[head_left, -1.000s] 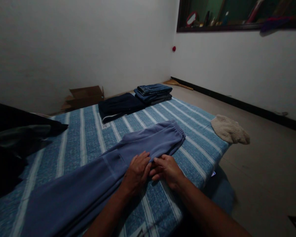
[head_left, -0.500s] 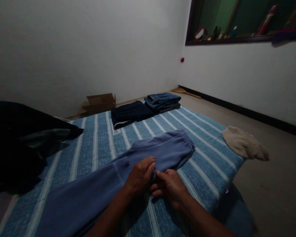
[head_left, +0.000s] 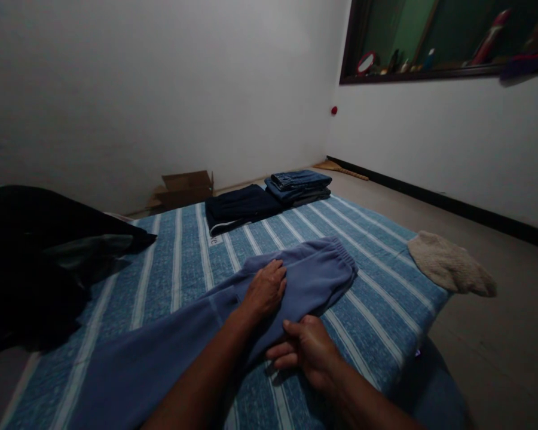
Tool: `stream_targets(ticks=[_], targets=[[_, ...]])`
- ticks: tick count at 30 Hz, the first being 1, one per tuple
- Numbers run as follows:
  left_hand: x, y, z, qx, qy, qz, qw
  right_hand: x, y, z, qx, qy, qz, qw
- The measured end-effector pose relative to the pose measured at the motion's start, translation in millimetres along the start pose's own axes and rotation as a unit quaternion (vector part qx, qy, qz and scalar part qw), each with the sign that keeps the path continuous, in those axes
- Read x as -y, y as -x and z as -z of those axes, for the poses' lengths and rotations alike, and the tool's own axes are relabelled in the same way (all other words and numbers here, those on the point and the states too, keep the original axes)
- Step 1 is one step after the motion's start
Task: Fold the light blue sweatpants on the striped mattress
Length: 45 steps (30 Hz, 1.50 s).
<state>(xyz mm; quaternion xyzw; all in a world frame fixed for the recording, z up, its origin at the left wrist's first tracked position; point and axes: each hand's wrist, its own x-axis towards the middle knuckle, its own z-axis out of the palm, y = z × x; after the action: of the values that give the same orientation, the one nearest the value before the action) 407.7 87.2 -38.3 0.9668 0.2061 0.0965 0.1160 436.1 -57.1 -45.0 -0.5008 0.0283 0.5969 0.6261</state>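
Observation:
Lavender-blue trousers (head_left: 311, 272) lie lengthwise across the bed, folded along their length, with the gathered elastic waistband at the right end. My left hand (head_left: 265, 289) rests on their upper part, palm down and fingers stretched out over the cloth. At the near edge of the trousers, my right hand (head_left: 308, 349) has its thumb on the hem side and appears to pinch the fabric; its index fingertip is hidden. The other fingers of that hand hang loosely below the edge, over the striped bed cover (head_left: 376, 310).
Folded dark trousers (head_left: 242, 206) and a stack of folded jeans (head_left: 298, 184) sit at the bed's far edge. A dark clothes heap (head_left: 31, 257) lies at left. A beige knitted cloth (head_left: 448, 263) overhangs the right corner. Behind the bed stands a cardboard box (head_left: 186, 188).
My left hand has moved away from the right one, up onto the trousers, and flattened out. My right hand stays at the near edge, slightly lower. The view has shifted slightly.

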Motion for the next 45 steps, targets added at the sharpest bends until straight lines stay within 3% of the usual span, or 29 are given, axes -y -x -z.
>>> stream_targets(ticks=[8, 14, 24, 35, 42, 45], targets=[[1.5, 2.6, -2.5, 0.026, -0.011, -0.003, 1.000, -0.5, 6.8, 1.2, 0.005, 0.005, -0.007, 1.000], [-3.0, 7.2, -9.1, 0.024, -0.041, 0.006, 0.999, 1.7, 3.2, 6.3, 0.041, -0.059, 0.006, 0.997], [-3.2, 9.4, -13.3, 0.038, -0.036, 0.023, 0.998, 9.6, -0.3, 12.5, -0.003, -0.067, 0.014, 0.998], [-4.6, 9.6, -11.8, 0.040, -0.027, 0.023, 0.999, 10.0, 4.6, 18.8, 0.009, -0.034, -0.003, 0.999], [-9.8, 7.3, -12.7, -0.057, -0.094, 0.031, 0.993, 8.6, 3.5, 19.4, 0.016, -0.034, -0.001, 0.999], [-5.9, 4.9, -15.9, -0.045, -0.090, 0.061, 0.993, 8.2, 3.9, 20.0, 0.018, -0.039, 0.004, 0.999]])
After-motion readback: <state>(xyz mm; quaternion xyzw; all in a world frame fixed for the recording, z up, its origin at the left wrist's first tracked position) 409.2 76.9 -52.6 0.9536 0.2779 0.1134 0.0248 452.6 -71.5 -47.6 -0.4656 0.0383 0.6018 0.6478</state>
